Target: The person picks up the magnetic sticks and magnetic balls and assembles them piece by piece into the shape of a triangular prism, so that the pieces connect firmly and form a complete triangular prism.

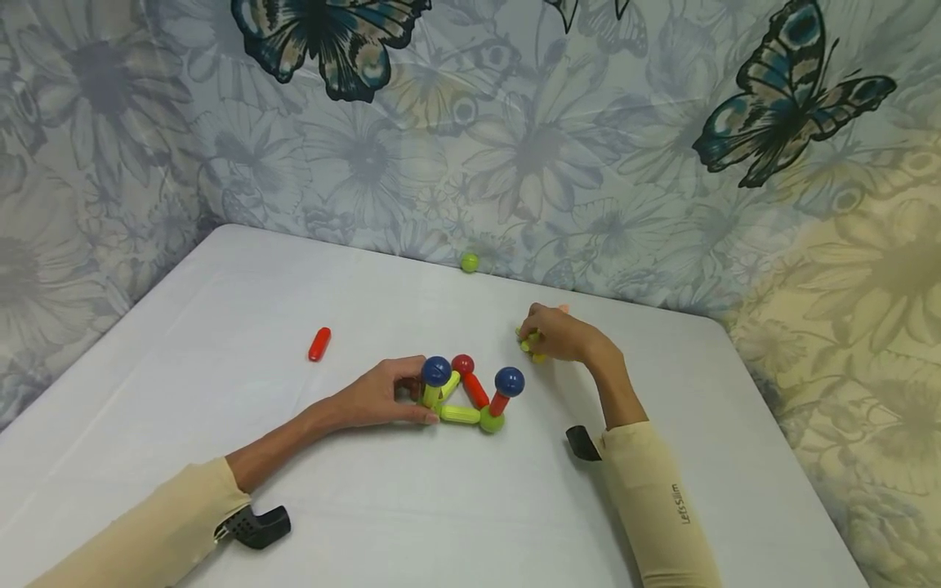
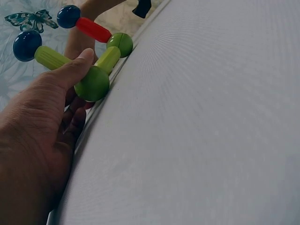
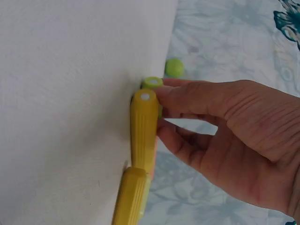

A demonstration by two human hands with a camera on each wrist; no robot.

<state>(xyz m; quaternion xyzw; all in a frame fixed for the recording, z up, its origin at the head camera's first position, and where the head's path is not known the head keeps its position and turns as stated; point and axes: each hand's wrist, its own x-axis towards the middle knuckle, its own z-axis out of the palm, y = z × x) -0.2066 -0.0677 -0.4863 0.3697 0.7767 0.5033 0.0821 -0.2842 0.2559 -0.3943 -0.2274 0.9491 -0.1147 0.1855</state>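
Observation:
My left hand (image 1: 382,394) grips the left corner of a frame of magnetic rods and balls. In the left wrist view, its thumb lies over an upright yellow-green rod (image 2: 50,57), just above a green ball (image 2: 92,84). A blue ball (image 1: 436,371) tops that rod; another blue ball (image 1: 510,381) tops a red rod (image 1: 498,403) on the right. At the frame's back is a red ball (image 1: 462,364). Farther right, my right hand (image 1: 562,335) pinches a yellow-green rod (image 3: 153,82), partly hidden behind a yellow rod (image 3: 144,131). Another yellow rod (image 3: 129,194) lies beside these.
A loose red rod (image 1: 319,344) lies left of the frame on the white table (image 1: 412,506). At the table's back edge, by the flowered wall covering (image 1: 367,180), sits a lone green ball (image 1: 469,262). An orange piece (image 1: 564,309) peeks out behind my right hand.

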